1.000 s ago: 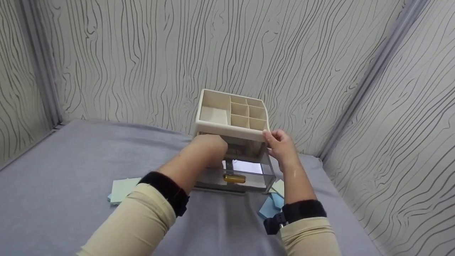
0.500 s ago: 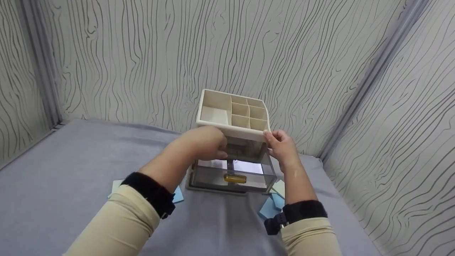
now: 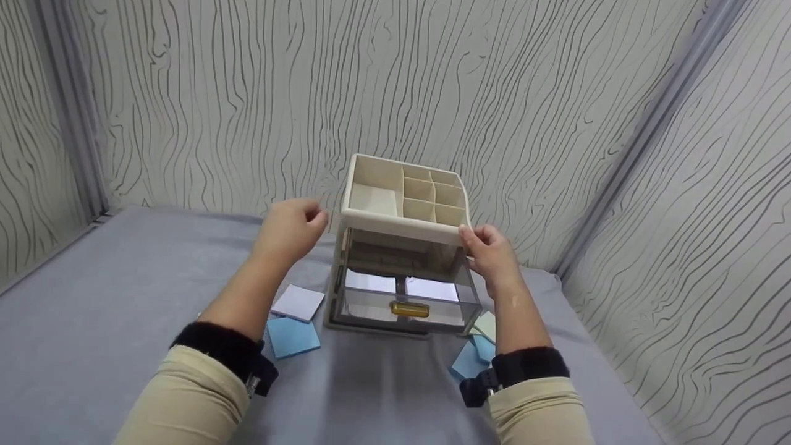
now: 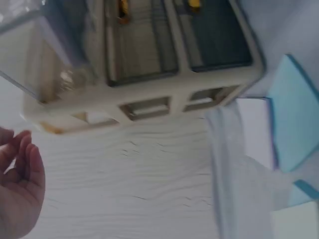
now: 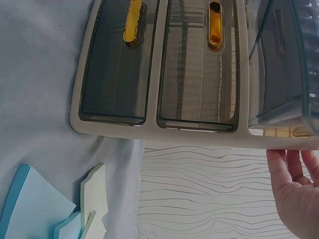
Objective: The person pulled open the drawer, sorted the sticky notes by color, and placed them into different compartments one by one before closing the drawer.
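A cream desk organizer [image 3: 405, 222] stands on the cloth, with a compartmented top and a clear top drawer [image 3: 364, 312] pulled out. Two white notepads [image 3: 431, 288] lie side by side in that drawer. My right hand [image 3: 491, 253] grips the organizer's right front edge, thumb in front; the right wrist view shows its fingers [image 5: 294, 169] against the side. To the left of the organizer my left hand [image 3: 290, 228] hovers, fingers loosely curled and nothing visible in them. In the left wrist view, the left hand [image 4: 22, 186] is apart from the organizer's side.
Left of the organizer lie a white notepad [image 3: 298, 303] and a blue notepad [image 3: 293, 337]. Blue pads [image 3: 468, 360] and a pale green pad [image 3: 486, 324] lie at its right. Two lower drawers [image 5: 197, 89] are pushed in. A patterned wall [image 3: 247, 99] rises behind.
My left hand has risen out of the drawer and moved left, past the organizer's side, uncovering the left notepad in the drawer. The right hand keeps its grip in place.
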